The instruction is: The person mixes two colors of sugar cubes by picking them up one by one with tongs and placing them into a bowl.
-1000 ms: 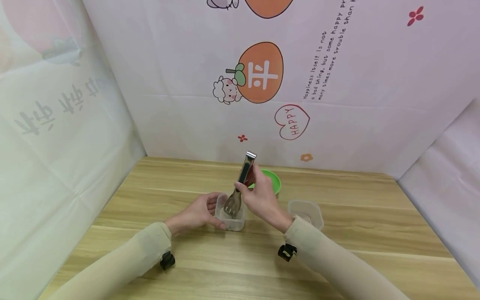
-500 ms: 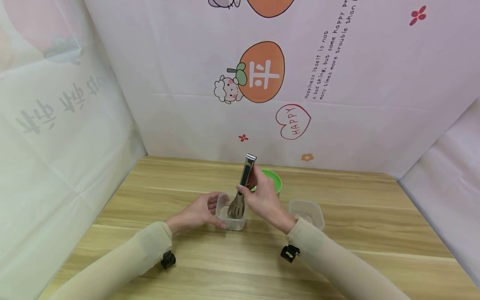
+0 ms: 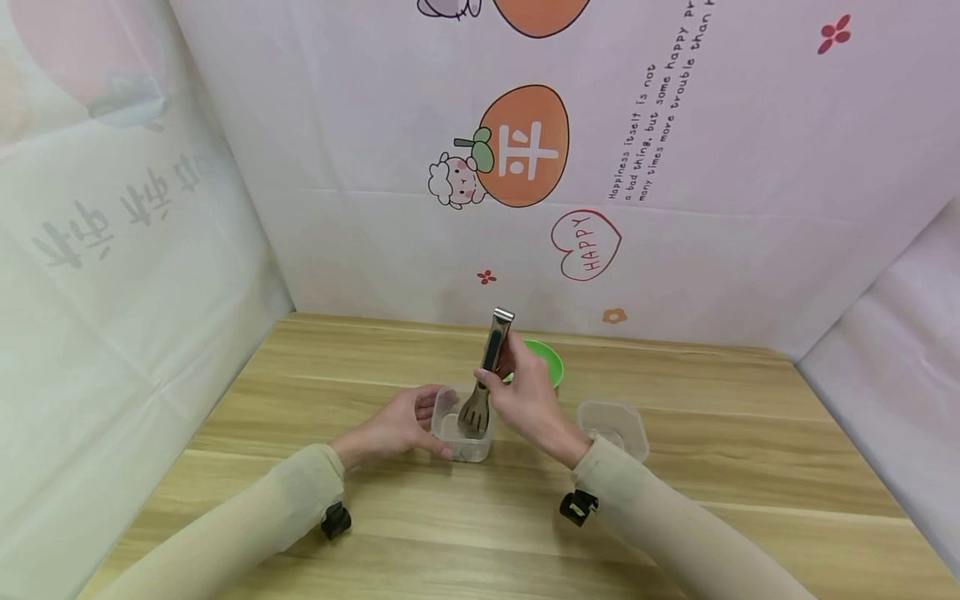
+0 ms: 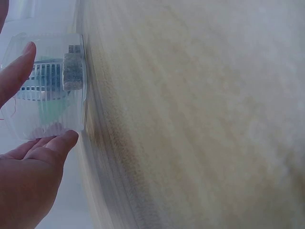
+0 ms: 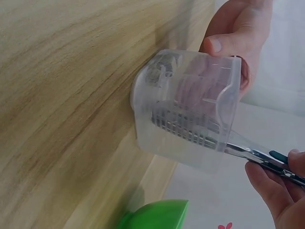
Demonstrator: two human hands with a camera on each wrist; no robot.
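My left hand [image 3: 393, 427] holds a clear plastic container [image 3: 471, 451] at its left side, thumb at the near corner and fingers at the far side. My right hand [image 3: 525, 396] grips metal serving tongs [image 3: 492, 348] with dark handle insets, held nearly upright. The tongs' slotted heads reach down inside the container, near its right wall. Through the wall, in the left wrist view, a small greyish, block-like thing [image 4: 72, 71] shows at the container's bottom; its kind is unclear. My left thumb [image 5: 221, 45] lies against the wall in the right wrist view.
Behind my right hand stands a green bowl [image 3: 551, 363], partly hidden by it. A second clear plastic container [image 3: 628, 421] is to the right, past my right wrist. The wooden table [image 3: 480, 525] ends at a printed white backdrop [image 3: 360, 250].
The tongs' heads have shifted slightly to the right inside the container, my right hand moving along with them. My left hand stays in place on the container.
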